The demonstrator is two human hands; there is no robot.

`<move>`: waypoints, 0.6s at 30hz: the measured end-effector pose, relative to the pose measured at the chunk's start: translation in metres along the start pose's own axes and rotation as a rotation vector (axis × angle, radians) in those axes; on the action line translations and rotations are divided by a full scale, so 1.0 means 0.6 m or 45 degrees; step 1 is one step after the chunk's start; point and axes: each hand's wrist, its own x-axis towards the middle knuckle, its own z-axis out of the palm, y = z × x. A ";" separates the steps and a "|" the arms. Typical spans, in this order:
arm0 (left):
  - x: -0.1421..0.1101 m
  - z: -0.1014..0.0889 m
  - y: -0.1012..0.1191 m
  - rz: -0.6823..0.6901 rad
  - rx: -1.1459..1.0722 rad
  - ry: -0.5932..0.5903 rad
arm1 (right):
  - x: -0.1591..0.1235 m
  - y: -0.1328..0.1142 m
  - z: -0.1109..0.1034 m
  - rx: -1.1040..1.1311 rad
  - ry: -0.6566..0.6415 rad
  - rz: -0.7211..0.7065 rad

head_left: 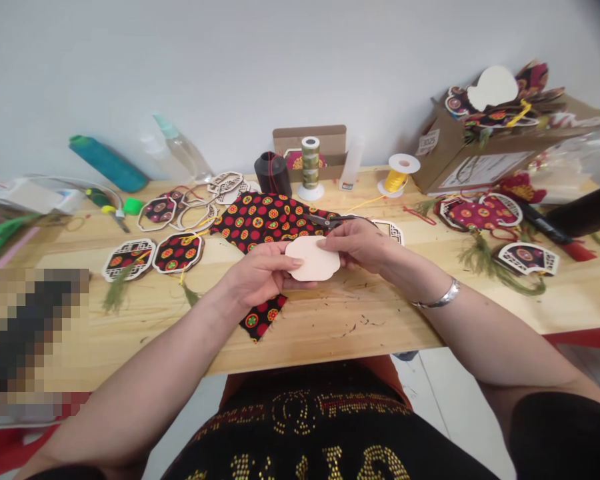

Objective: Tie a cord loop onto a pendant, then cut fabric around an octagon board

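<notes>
Between both hands I hold a pale, flat board with a scalloped outline over the table's front half. My left hand is closed on its left side, thumb on top and fingers beneath. On the upper right edge my right hand pinches it. Black fabric with red and yellow round motifs lies behind and under my left hand, and a corner of it shows nearer the front edge. Just behind my right hand rest dark scissors, partly hidden. What lies under the board cannot be seen.
Finished fabric ornaments with tassels lie at left, more at right. Along the wall stand a black thread cone, a green thread spool, a yellow cord spool and a filled cardboard box. A teal bottle leans at left.
</notes>
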 end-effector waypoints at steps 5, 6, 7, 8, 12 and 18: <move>-0.002 0.004 0.001 -0.049 0.069 0.013 | 0.001 0.002 -0.002 0.037 -0.046 0.000; -0.002 0.004 0.002 -0.060 0.079 0.015 | 0.000 0.001 -0.002 0.039 -0.046 0.002; -0.002 0.004 0.002 -0.069 0.086 0.017 | 0.000 0.001 -0.001 0.038 -0.042 0.007; -0.002 0.004 0.002 -0.078 0.093 0.017 | 0.000 0.001 -0.001 0.034 -0.041 0.014; -0.001 0.001 0.001 -0.079 0.111 0.014 | 0.001 -0.001 0.001 0.037 -0.040 0.040; 0.000 0.001 0.000 -0.082 0.120 0.009 | -0.001 -0.003 0.002 0.021 -0.047 0.056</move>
